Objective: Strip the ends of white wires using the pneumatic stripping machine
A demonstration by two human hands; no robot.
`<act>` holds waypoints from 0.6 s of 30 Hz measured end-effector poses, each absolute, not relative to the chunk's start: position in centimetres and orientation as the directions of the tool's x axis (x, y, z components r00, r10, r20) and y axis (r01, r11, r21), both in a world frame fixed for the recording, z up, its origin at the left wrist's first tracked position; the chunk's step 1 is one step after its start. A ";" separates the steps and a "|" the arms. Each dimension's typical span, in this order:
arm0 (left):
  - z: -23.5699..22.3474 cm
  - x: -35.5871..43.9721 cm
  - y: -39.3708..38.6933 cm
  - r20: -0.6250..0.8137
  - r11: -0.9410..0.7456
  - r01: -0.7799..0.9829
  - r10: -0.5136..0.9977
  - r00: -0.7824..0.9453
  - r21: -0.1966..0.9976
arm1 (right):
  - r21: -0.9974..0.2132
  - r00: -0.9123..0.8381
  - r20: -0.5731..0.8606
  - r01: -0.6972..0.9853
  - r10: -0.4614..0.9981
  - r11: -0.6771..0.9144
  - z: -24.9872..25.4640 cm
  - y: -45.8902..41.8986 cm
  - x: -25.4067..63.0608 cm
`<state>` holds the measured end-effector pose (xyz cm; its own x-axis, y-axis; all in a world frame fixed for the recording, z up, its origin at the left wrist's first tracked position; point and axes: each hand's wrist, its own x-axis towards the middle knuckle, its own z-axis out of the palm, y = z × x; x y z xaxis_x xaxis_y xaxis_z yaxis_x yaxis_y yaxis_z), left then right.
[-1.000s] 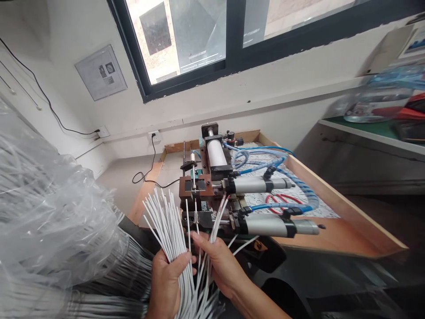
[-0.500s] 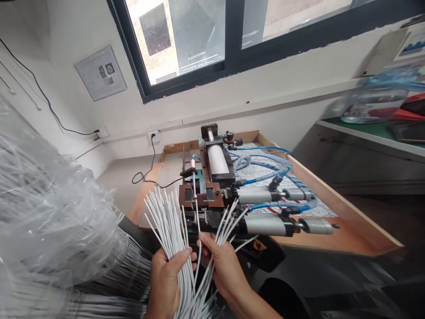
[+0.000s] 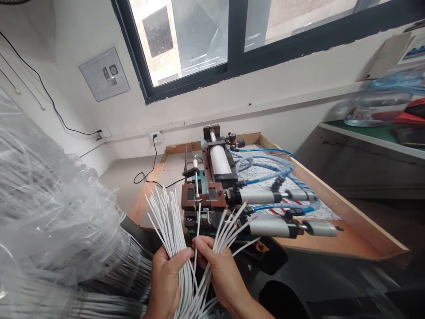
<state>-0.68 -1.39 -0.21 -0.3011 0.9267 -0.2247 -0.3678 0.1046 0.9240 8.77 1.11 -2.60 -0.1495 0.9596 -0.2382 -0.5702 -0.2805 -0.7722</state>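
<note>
A thick bundle of white cables [image 3: 169, 221] is wrapped in my left hand [image 3: 168, 274], its cut ends fanning upward. My right hand [image 3: 219, 270] holds a smaller bunch of the same cables [image 3: 227, 230], some with reddish tips. Between its thumb and index finger it also pinches a single white cable [image 3: 198, 226], which stands upright with its tip at the front of a pneumatic machine [image 3: 203, 197]. Both hands are close together, just in front of that machine. The cables' lower parts run down out of view.
Silver air cylinders [image 3: 270, 225] and blue hoses [image 3: 275, 166] fill the machine's right side, inside a wooden-edged tray [image 3: 352, 208]. Plastic-wrapped cable bundles [image 3: 66, 212] are piled at the left. A shelf [image 3: 365, 137] with a plastic bottle [image 3: 375, 106] juts in at the right.
My right hand has shifted slightly left and down with the single cable, whose tip now sits a little lower. Both hands keep their bundles. The view has tilted slightly.
</note>
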 end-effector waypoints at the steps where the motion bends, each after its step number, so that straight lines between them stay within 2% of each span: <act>1: -0.2 -0.7 -1.3 -0.240 0.115 -0.371 0.920 -0.309 0.921 | -0.770 -0.123 -0.245 -0.578 0.962 -0.271 -2.7 1.2 8.8; 6: 0.3 -0.7 -1.0 -0.292 0.141 -0.389 0.885 -0.362 0.910 | -0.644 -0.114 -0.380 -0.680 0.918 -0.351 -2.7 2.2 8.9; 10: 0.6 -0.6 -0.9 -0.269 0.128 -0.373 0.895 -0.355 0.919 | -0.564 -0.161 -0.415 -0.727 0.895 -0.392 -2.5 2.9 8.8; 14: 0.4 -0.6 -0.9 -0.216 0.082 -0.366 0.914 -0.342 0.927 | -0.542 -0.259 -0.396 -0.708 0.881 -0.452 -1.8 2.8 8.7; 18: 0.1 -0.4 -1.0 -0.178 0.051 -0.343 0.919 -0.352 0.938 | -0.583 -0.410 -0.278 -0.647 0.869 -0.491 -1.1 2.2 8.9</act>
<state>-0.43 -1.03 0.06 -0.3523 0.9188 -0.1781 -0.3426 0.0505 0.9381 8.86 2.17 -1.12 -0.4096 0.8690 -0.2777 -0.6473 -0.4913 -0.5827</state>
